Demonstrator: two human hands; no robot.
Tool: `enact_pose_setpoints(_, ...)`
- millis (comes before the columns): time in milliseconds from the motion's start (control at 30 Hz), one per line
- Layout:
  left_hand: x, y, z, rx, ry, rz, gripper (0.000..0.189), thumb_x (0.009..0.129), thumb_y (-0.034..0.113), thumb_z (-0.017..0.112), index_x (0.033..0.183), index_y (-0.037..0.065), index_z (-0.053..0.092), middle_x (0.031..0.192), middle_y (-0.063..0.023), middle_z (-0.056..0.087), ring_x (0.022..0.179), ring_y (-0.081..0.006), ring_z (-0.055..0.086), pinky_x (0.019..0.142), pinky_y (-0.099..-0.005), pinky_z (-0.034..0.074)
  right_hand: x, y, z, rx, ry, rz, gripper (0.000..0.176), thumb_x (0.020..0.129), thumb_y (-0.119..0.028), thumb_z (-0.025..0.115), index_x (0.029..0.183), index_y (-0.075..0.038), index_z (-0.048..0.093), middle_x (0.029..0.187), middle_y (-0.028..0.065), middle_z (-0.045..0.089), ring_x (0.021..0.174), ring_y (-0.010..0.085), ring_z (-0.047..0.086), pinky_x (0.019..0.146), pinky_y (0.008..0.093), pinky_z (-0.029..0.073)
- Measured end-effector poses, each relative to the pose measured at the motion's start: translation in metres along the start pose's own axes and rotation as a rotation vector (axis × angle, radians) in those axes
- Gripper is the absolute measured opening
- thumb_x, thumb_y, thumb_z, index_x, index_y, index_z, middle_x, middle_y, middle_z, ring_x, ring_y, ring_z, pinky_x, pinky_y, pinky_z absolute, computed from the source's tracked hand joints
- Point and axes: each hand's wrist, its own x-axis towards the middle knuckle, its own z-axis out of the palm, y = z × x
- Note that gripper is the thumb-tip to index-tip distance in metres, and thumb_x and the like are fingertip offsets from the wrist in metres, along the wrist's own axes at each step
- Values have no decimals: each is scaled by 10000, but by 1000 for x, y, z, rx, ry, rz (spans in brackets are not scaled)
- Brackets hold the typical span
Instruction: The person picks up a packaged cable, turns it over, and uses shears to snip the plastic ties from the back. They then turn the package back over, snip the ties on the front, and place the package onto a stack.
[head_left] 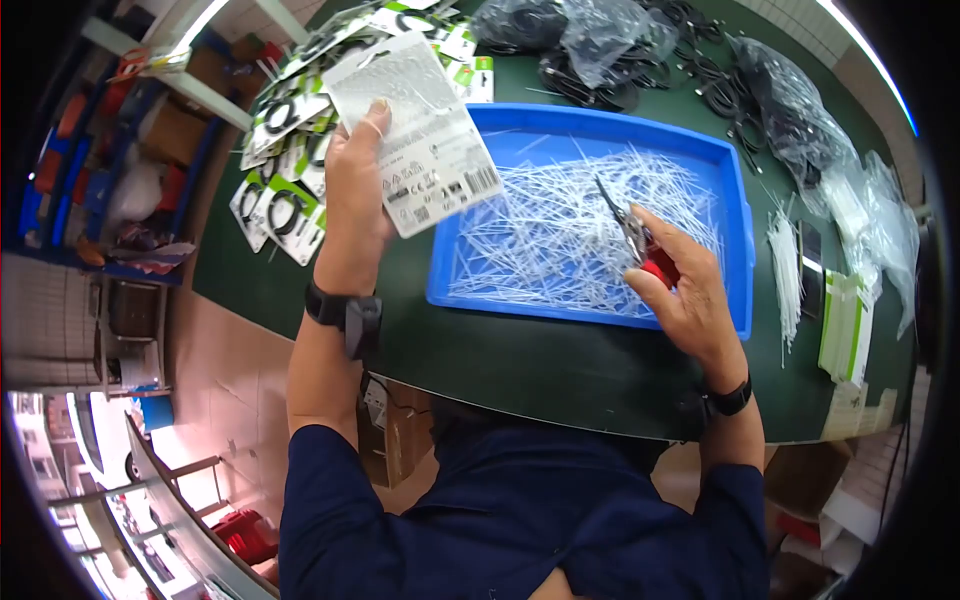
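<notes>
My left hand [358,165] grips a flat white package card [425,150] by its left side, its printed back with a barcode facing me. A pair of pliers or cutters [632,232] with red handles sits in my right hand [690,285], jaws pointing up and left. Under that hand lies a blue tray [590,315] holding a heap of thin white plastic strips [560,235] that look like cable ties or their cut ends. The card overlaps the tray's left edge in view.
Many packaged cables on white and green cards [285,215] are piled at the back left. Bundled black cables [590,85] and clear plastic bags [790,110] lie along the back and right. At the right are a bundle of white ties [785,275] and green-white cards [846,325].
</notes>
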Motion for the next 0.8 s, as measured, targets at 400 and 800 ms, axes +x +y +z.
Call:
enact_pose_setpoints(400,-81,-54,63,-134,-286,-294,361,1042,157,608,1334,-49,559,1217,-155,693,1026,-190,713,894,-321,589,-15,6,7,-381,80,-108,726,757,-110,897,1432,-58,636,1032,133,672,844,239,636,764,361,551)
enact_pose_setpoints(800,-96,-64,63,-77,-266,-186,348,1064,186,586,1314,-56,571,1179,-144,714,990,-151,703,870,-296,576,-15,8,23,-581,164,-220,743,733,-102,918,1423,-62,647,1007,119,671,847,260,656,746,359,563)
